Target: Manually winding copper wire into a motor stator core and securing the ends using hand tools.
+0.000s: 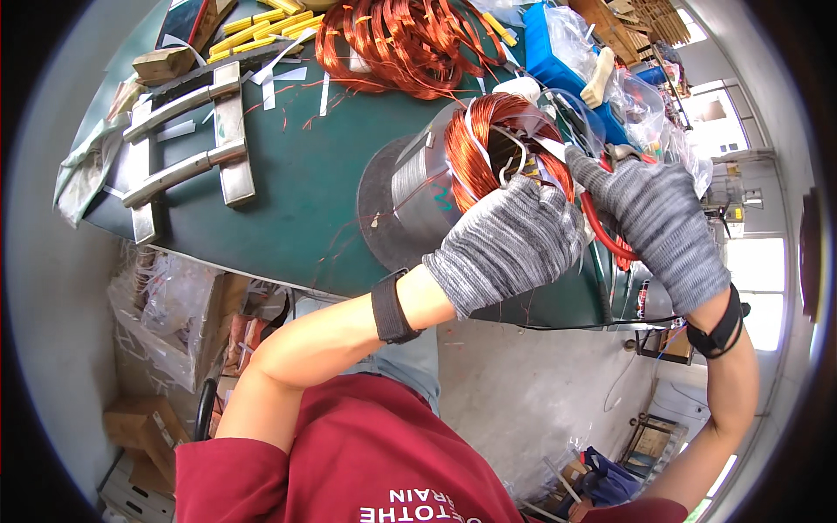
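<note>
Head view: left hand [514, 240] curled at copper winding [465, 155], exact grip unclear; right hand [654, 218] clasping red-handled tool [596, 223] just beside.

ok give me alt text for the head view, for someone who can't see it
A person's gloved left hand is at the copper winding of a metal stator, while the gloved right hand holds a red-handled tool. Farther back on the green tabletop lie loose copper wire coils and yellow sticks, with a blue bin to their right.
</note>
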The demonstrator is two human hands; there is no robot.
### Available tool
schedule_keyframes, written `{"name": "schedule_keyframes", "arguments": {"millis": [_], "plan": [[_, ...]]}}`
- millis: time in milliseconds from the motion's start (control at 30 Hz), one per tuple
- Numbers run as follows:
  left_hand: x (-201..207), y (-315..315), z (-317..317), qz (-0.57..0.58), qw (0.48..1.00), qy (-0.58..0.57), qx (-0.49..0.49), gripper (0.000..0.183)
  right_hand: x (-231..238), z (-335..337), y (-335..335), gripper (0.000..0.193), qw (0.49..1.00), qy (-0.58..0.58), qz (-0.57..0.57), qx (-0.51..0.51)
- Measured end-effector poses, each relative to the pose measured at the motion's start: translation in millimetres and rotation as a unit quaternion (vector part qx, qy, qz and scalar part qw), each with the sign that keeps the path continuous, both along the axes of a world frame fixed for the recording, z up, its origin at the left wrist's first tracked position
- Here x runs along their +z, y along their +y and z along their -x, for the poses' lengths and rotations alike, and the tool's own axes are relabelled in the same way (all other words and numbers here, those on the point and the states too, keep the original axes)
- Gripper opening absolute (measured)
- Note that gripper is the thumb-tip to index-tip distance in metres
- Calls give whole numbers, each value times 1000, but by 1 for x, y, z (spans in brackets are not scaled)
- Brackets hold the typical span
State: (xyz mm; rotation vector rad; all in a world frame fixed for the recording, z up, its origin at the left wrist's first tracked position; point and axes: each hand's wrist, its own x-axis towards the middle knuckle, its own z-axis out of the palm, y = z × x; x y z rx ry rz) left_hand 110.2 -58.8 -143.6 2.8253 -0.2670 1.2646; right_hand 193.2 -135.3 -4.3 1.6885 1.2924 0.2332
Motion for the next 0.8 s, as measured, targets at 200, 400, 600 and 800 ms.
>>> {"name": "schedule_keyframes", "arguments": {"millis": [200,400,600,800], "plan": [[-2,29,10,-19,997,6,-73,25,-22,-36,-57,39,854,380,-348,71],[6,59,24,190,947,-83,-245,35,-116,-30,-175,44,743,393,-498,-215],[38,77,23,113,977,174,-56,31,-179,-65,-182,52,833,235,-476,-158],[61,59,-13,71,922,380,-5,30,-142,-34,-136,48,863,170,-454,-139]]}}
